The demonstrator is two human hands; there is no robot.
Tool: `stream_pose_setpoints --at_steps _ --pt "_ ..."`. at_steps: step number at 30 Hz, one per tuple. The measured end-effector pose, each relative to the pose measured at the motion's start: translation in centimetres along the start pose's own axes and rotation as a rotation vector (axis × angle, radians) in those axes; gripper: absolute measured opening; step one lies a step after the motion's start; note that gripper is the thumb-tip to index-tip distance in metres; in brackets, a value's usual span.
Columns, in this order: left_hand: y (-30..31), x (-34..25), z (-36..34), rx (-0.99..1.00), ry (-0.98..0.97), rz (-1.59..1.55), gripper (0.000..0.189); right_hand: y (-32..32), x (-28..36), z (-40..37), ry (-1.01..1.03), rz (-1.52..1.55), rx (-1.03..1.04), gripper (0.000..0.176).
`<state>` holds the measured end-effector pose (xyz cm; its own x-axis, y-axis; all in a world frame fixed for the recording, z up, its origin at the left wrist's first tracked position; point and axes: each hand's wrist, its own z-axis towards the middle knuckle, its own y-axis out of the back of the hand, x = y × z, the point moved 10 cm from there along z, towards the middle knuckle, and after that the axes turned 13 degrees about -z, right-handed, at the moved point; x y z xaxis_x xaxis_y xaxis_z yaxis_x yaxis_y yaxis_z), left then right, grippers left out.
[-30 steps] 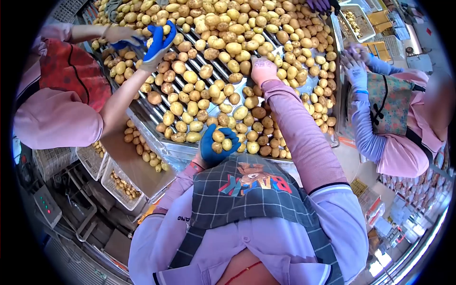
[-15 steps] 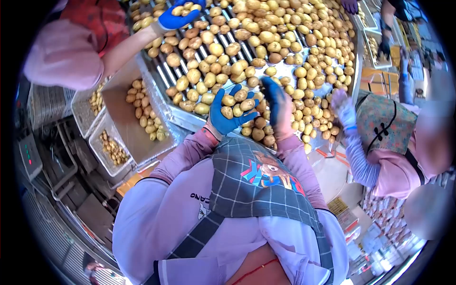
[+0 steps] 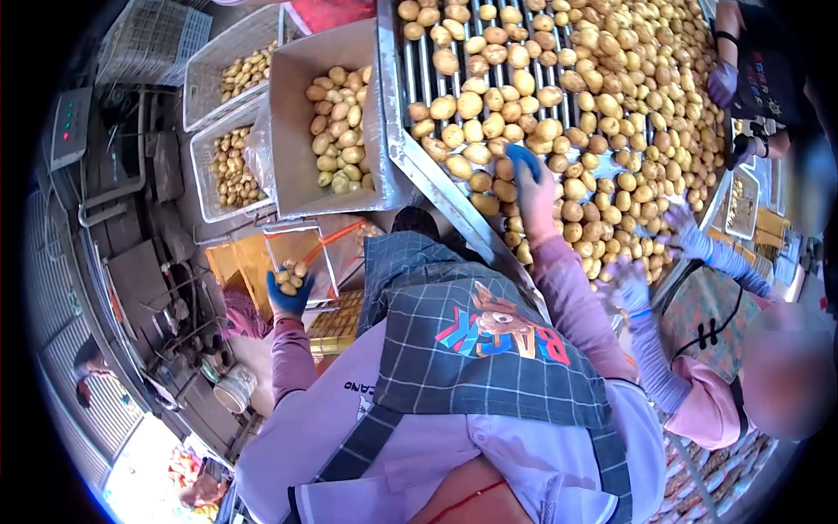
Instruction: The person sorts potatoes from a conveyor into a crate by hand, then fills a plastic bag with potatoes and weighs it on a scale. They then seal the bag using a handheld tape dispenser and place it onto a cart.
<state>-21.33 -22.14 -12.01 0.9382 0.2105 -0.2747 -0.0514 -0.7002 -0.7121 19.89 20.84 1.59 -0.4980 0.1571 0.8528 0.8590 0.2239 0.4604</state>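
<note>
My left hand (image 3: 288, 293), in a blue glove, is held out left of my body, away from the sorting table. Its fingers are cupped around several small potatoes (image 3: 291, 276). Over the near edge of the roller table (image 3: 419, 162), my right hand (image 3: 531, 175), also blue-gloved, is among loose potatoes (image 3: 502, 170). Seen nearly edge-on, it looks stretched out, its palm side partly hidden. A lined cardboard box (image 3: 292, 131) stands left of the table, part filled with larger potatoes (image 3: 340, 127).
White crates (image 3: 205, 166) of small potatoes stand left of the box. Orange-yellow boxes (image 3: 240, 266) are behind my left hand, with a white bucket (image 3: 236, 389) lower down. A co-worker's gloved hands (image 3: 628, 284) are at the table's right; another person's hand (image 3: 723, 83) is at the far side.
My left hand has swung from over the table out to the left, carrying the potatoes. My right hand stays over the potatoes. The view has turned left; the co-worker's blue-gloved hand at upper left is out of view.
</note>
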Motion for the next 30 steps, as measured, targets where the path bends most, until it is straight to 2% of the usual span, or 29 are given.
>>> stream_pose_setpoints --at_steps 1,2,3,4,5,6,8,10,12,14,16,18,19,20,22,23,24,25,26,28,29,30 --pt "11.0 -2.4 -2.3 -0.780 -0.161 0.106 0.047 -3.5 0.5 1.4 0.005 0.053 0.116 0.028" --pt "20.8 -6.3 -0.2 -0.693 -0.385 0.199 0.047 -5.7 2.9 2.8 0.258 -0.146 0.055 0.028" --pt "15.6 -5.4 -1.7 -0.845 -0.451 0.450 0.049 -7.3 7.4 3.2 0.439 -0.182 0.028 0.035" --pt "7.3 -3.6 -3.8 -1.030 -0.484 0.700 0.052 -9.3 9.7 3.6 0.672 -0.448 -0.064 0.041" --pt "3.0 -2.4 -2.1 -0.907 -0.680 0.972 0.056 -11.5 10.1 4.6 0.661 -0.639 -0.020 0.045" --pt "-1.4 -0.6 -0.8 -0.751 -0.866 1.243 0.061 -14.2 8.3 5.2 0.589 -0.801 0.173 0.046" --pt "-13.5 5.5 1.1 -0.417 -0.927 1.602 0.067 -14.4 6.7 0.9 0.751 -0.916 0.187 0.044" --pt "-23.7 11.0 1.7 0.024 -0.931 1.462 0.071 -11.0 4.6 -3.2 0.759 -0.950 0.204 0.043" --pt "-31.7 15.2 1.6 0.379 -0.960 1.541 0.066 -6.2 0.4 -6.6 0.767 -0.936 0.276 0.045" --pt "-36.6 18.1 4.1 0.542 -0.944 1.633 0.065 -0.3 -2.8 -8.4 0.733 -1.092 0.239 0.047" --pt "-41.9 20.7 7.0 0.730 -1.044 1.755 0.062 5.3 -7.8 -6.9 0.438 -1.189 0.213 0.047" --pt "-43.9 22.5 13.4 0.677 -1.031 1.872 0.068 9.5 -9.9 -6.1 0.309 -1.233 0.041 0.046" --pt "-43.1 24.1 17.9 0.574 -0.936 1.926 0.071 10.9 -9.5 -6.3 0.308 -1.182 -0.153 0.045" --pt "-42.3 25.2 20.9 0.469 -0.841 1.976 0.073 11.6 -9.6 -6.7 0.210 -1.169 -0.257 0.046" --pt "-40.8 31.3 17.8 0.403 -0.581 2.238 0.078 11.0 -9.8 -8.3 0.025 -1.126 -0.402 0.045" --pt "-40.8 34.1 14.8 0.573 -0.591 2.250 0.079 9.6 -11.0 -9.5 0.014 -0.990 -0.350 0.045" --pt "-40.3 36.0 12.0 0.741 -0.591 2.260 0.080 7.9 -11.5 -11.1 0.108 -0.833 -0.258 0.043" --pt "-39.0 38.8 9.8 1.124 -0.619 2.144 0.075 7.1 -9.6 -13.3 0.219 -0.850 -0.220 0.040" --pt "-37.5 40.8 7.9 1.493 -0.622 1.986 0.071 6.9 -8.8 -15.6 0.238 -0.826 -0.195 0.039" --pt "-38.1 42.0 4.7 1.423 0.604 1.947 0.058 7.6 -11.4 -18.0 0.203 -0.684 -0.090 0.040" --pt "-40.9 40.9 6.3 1.298 0.475 1.878 0.045 8.6 -13.3 -18.9 0.083 -0.554 -0.077 0.042" --pt "-45.5 38.9 7.4 1.117 0.311 1.775 0.046 9.6 -15.2 -19.8 -0.035 -0.423 -0.066 0.044"
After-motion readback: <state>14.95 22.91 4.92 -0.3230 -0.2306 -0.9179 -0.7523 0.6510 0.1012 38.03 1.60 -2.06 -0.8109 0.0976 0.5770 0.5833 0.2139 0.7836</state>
